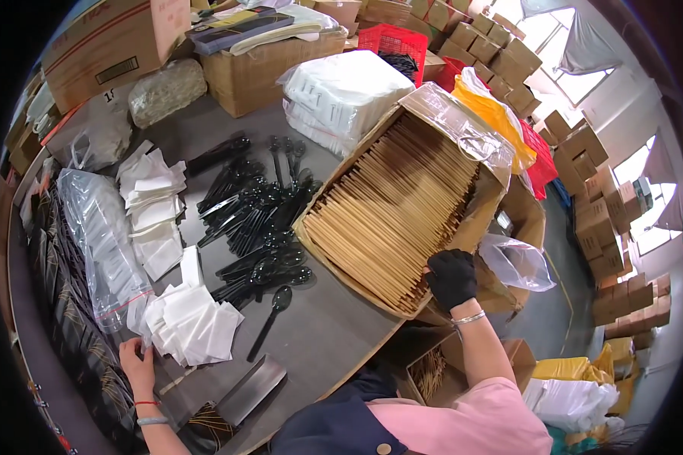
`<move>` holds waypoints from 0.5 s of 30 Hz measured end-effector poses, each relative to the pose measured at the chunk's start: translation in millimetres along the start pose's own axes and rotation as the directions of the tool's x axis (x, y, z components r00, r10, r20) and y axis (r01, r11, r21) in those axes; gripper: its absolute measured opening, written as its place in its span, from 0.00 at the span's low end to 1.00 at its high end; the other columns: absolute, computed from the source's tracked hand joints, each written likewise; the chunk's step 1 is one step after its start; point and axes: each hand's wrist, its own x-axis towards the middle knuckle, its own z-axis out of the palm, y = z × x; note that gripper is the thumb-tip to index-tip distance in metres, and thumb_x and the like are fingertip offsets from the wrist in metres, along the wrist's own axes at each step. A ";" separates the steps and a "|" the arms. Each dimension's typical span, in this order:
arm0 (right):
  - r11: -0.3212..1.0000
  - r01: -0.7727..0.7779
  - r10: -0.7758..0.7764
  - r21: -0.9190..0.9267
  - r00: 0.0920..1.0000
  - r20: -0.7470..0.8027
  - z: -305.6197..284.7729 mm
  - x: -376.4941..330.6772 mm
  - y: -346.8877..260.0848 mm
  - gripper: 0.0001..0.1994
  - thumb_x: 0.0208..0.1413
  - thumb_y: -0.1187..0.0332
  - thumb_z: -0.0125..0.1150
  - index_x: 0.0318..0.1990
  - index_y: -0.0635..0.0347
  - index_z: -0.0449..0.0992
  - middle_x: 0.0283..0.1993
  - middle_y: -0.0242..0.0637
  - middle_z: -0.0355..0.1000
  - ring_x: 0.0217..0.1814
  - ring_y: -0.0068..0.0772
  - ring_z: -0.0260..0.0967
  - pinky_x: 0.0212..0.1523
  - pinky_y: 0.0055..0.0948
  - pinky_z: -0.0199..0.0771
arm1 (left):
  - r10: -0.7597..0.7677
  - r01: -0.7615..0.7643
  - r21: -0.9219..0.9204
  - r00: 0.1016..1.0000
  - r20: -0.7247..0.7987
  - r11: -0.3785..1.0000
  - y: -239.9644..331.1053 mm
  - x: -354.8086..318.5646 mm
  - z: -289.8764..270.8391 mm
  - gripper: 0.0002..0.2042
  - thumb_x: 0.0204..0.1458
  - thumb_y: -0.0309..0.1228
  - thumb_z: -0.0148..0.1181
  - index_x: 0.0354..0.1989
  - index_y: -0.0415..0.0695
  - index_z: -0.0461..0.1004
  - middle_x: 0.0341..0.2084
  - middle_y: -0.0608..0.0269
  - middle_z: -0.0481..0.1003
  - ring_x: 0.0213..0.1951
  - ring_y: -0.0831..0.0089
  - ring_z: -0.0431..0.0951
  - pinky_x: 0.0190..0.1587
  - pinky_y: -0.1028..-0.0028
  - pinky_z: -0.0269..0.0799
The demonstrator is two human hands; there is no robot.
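Observation:
My right hand (452,279), in a black fingerless glove, is curled at the near right edge of an open cardboard box (474,220). Its fingers close against the ends of the wooden chopsticks (391,216) that fill the box in rows; what they grip is hidden. Bare and with bent fingers, my left hand (137,365) pinches at the lower end of a long clear plastic bag (99,243). Whether it holds the bag's film or something else is unclear. Beside it fans a pile of white napkin packets (193,326). One black plastic spoon (270,322) lies alone nearby.
Heaped black spoons (254,208) cover the table's middle. A second napkin stack (153,205) lies left of them. A plastic-wrapped white bundle (341,95) stands behind the box. Dark printed wrappers (64,265) line the left edge. Below the table edge, another carton (432,371) holds sticks.

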 end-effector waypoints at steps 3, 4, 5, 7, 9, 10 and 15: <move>0.999 0.031 -0.031 0.026 0.999 -0.010 2.3 1.4 0.4 0.03 0.42 0.65 0.62 0.25 0.50 0.76 0.30 0.31 0.73 0.39 0.38 0.70 0.45 0.40 0.66 | 0.025 -0.024 0.021 0.999 -0.024 0.999 1.0 -1.3 0.2 0.12 0.44 0.20 0.63 0.37 0.37 0.70 0.33 0.54 0.69 0.36 0.59 0.72 0.41 0.68 0.68; 0.999 0.030 -0.030 0.023 1.000 -0.005 3.9 1.8 0.5 0.04 0.42 0.65 0.62 0.24 0.51 0.76 0.29 0.31 0.73 0.39 0.38 0.70 0.45 0.40 0.66 | 0.022 -0.021 0.029 0.999 -0.033 0.999 1.4 -1.3 0.4 0.11 0.44 0.20 0.63 0.37 0.37 0.70 0.32 0.55 0.69 0.35 0.61 0.72 0.40 0.69 0.68; 0.999 0.030 -0.030 0.021 1.000 0.000 5.3 1.9 0.7 0.04 0.42 0.65 0.62 0.23 0.51 0.75 0.29 0.32 0.73 0.38 0.38 0.70 0.45 0.40 0.66 | 0.023 -0.022 0.029 0.999 -0.033 0.999 1.9 -1.5 0.8 0.11 0.44 0.20 0.63 0.37 0.37 0.70 0.32 0.55 0.69 0.35 0.61 0.72 0.40 0.69 0.68; 1.000 0.018 -0.019 0.015 1.000 0.007 7.7 1.6 1.3 0.04 0.42 0.65 0.63 0.24 0.52 0.76 0.29 0.32 0.73 0.39 0.38 0.70 0.45 0.40 0.66 | -0.072 0.070 -0.056 0.997 -0.020 0.996 2.4 -2.3 1.1 0.10 0.46 0.20 0.62 0.36 0.37 0.69 0.29 0.57 0.71 0.31 0.66 0.72 0.37 0.71 0.68; 1.000 0.008 -0.008 0.010 1.000 0.014 11.8 1.4 0.6 0.05 0.42 0.66 0.65 0.26 0.53 0.77 0.29 0.33 0.73 0.39 0.39 0.70 0.45 0.40 0.67 | -0.091 0.090 -0.113 0.996 -0.010 0.990 -2.9 -3.9 2.5 0.10 0.46 0.20 0.62 0.36 0.37 0.69 0.27 0.59 0.71 0.29 0.69 0.71 0.35 0.71 0.68; 1.000 0.009 -0.009 -0.003 1.000 -0.023 14.9 1.5 0.1 0.04 0.42 0.65 0.63 0.24 0.52 0.76 0.29 0.32 0.73 0.38 0.39 0.70 0.44 0.40 0.66 | -0.109 0.108 -0.170 0.994 0.001 0.979 -3.8 -4.2 2.9 0.09 0.47 0.20 0.61 0.37 0.37 0.69 0.25 0.60 0.71 0.27 0.71 0.70 0.34 0.71 0.68; 0.999 -0.006 0.004 -0.051 0.999 -0.038 20.1 0.2 1.3 0.04 0.45 0.65 0.60 0.23 0.52 0.75 0.28 0.32 0.72 0.37 0.38 0.70 0.44 0.41 0.66 | -0.132 0.139 -0.122 0.989 0.063 0.983 11.5 -7.7 -9.7 0.09 0.47 0.19 0.60 0.37 0.37 0.71 0.22 0.62 0.72 0.25 0.74 0.70 0.31 0.72 0.68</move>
